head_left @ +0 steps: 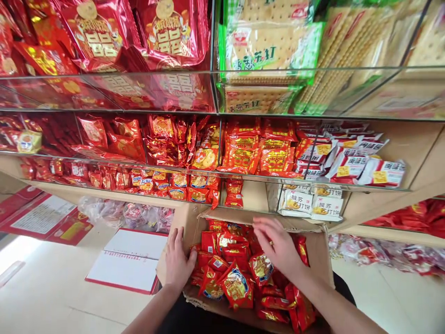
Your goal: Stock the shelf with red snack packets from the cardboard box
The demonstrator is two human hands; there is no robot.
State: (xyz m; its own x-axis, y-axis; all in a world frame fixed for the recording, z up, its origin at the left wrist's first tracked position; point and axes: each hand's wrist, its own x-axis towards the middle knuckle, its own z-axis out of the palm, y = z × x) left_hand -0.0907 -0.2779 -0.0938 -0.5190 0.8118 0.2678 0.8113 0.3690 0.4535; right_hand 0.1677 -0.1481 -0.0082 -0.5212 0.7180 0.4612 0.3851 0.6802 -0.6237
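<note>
An open cardboard box (318, 248) stands in front of me, filled with small red-and-gold snack packets (238, 285). My left hand (179, 257) rests on the left side of the box, fingers stretched out, its thumb beside the packets. Over the far part of the box reaches my right hand (276, 243), palm down, with loosely bent fingers above the packets near the back flap. No packet shows in its grip. Just past that flap, a lower shelf compartment (255, 195) holds a short stack of red packets (234, 192) on its left side.
Clear-fronted shelves hold red snack packs (170, 28), green-edged cracker packs (267, 46) and white cracker packs (297, 202). Below, bagged goods (130, 213) line the left and more bags (375, 253) the right. A white, red-edged carton (127, 260) lies on the floor (45, 297).
</note>
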